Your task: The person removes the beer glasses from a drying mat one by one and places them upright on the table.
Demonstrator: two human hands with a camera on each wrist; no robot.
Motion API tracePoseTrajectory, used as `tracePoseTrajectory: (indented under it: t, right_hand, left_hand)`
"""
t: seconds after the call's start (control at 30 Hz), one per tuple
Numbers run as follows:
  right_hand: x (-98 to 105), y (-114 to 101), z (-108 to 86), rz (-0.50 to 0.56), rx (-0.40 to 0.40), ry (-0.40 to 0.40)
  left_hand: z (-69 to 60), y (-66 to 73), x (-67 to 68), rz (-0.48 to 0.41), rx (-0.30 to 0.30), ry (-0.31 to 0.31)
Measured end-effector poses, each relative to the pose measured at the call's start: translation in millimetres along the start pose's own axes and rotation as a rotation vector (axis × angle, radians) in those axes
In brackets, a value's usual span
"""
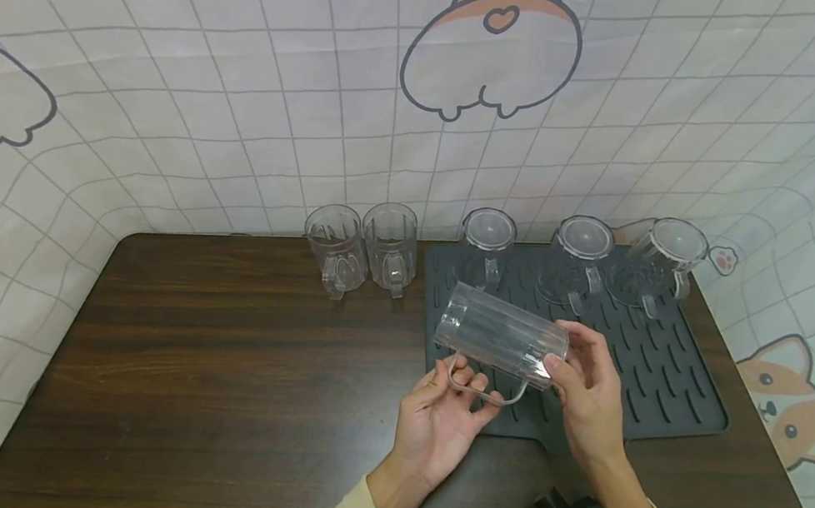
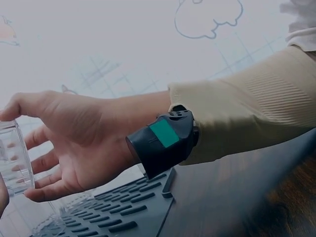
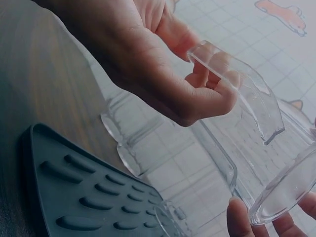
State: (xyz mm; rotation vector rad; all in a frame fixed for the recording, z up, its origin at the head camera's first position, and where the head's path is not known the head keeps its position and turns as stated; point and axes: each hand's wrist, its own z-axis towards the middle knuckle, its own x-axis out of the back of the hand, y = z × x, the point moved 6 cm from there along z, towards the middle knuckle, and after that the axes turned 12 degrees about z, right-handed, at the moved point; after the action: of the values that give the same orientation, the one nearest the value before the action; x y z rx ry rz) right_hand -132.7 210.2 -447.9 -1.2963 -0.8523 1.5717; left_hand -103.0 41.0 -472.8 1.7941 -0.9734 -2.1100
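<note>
Both wrist views look dimmer than the head's.

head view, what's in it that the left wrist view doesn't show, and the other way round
Only the head view: the left hand holding the handle of the raised mug, and two mugs standing on the table left of the mat.

Only the left wrist view: the ribbed part of the right sleeve, farther up the arm.

Both: the right hand gripping one end of the raised mug, the green patch at that wrist, and the mat.
</note>
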Motion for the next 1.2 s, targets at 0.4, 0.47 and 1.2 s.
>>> tracePoseTrajectory:
  t: [0.4,0.47,1.2]
  right_hand:
    - [12,-3,-4.9,-0.022,-0.045,0.002]
    - [15,-5,-6.0,0.006,-0.017,-0.026]
    - [77,-23,-20.2,-0.248,0.04,-0.012]
  left_hand:
    - [0.2,8.6,-2.4,-0.035,-0.012,0.014]
    - [-0.1,10.8,-2.9,-0.036,-0.017,0.019]
    - [-2.1,51.0,-11.7,0.02,-0.161,-0.141]
